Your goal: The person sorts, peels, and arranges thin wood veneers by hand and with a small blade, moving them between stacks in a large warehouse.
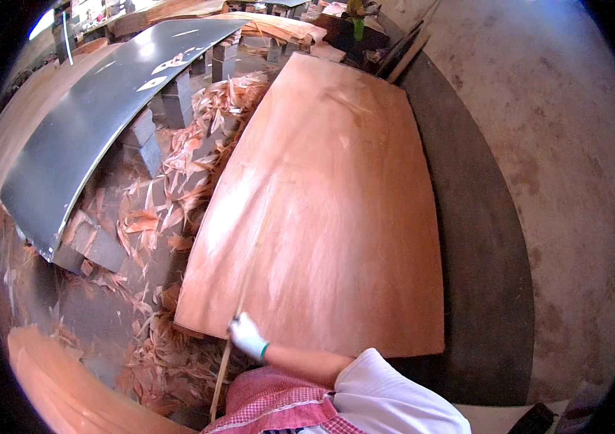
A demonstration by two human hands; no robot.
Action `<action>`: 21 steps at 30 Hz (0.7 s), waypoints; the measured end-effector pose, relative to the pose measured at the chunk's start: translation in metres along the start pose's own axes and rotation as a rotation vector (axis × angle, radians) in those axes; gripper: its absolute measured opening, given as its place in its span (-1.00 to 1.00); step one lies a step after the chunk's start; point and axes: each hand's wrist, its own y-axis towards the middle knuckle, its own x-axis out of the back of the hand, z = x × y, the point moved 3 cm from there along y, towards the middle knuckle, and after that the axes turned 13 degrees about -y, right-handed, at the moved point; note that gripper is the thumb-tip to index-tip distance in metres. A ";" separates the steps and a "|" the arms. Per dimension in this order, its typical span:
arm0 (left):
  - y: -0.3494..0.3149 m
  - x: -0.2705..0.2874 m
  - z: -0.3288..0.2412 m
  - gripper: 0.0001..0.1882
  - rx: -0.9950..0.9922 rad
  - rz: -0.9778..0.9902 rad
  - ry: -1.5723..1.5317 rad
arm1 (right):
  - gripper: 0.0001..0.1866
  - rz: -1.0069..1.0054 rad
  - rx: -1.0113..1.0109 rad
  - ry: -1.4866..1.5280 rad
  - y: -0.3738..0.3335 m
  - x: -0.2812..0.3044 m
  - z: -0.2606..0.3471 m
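Note:
My right hand (247, 336), in a white glove with a green cuff, is closed round a long thin wooden stick (222, 380). The stick slants from near my apron up and away across the left part of a large reddish-brown wood veneer sheet (329, 217). My hand is over the near left edge of that sheet, with the forearm reaching across from the right. Smooth and slightly wavy, the sheet lies flat over a dark board. My left hand does not show.
Torn veneer scraps (148, 217) litter the floor on the left. Beyond them, a dark glossy panel (97, 116) rests on grey blocks (144, 141). A curved veneer piece (69, 376) lies near left. A dark board (488, 275) and concrete floor (575, 217) are on the right.

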 end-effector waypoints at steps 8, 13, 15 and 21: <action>-0.028 0.000 -0.010 -0.74 -0.017 -0.117 -0.071 | -0.68 0.240 0.276 0.015 -0.049 -0.068 0.044; -0.066 -0.006 0.019 -0.75 0.047 -0.185 -0.158 | -0.69 0.333 0.261 -0.029 -0.060 -0.043 0.049; -0.083 -0.012 0.039 -0.75 0.091 -0.212 -0.209 | -0.71 0.406 0.243 0.117 -0.071 -0.048 0.049; -0.110 -0.016 0.123 -0.76 0.256 -0.211 -0.370 | -0.75 0.306 0.269 0.170 -0.034 -0.065 0.066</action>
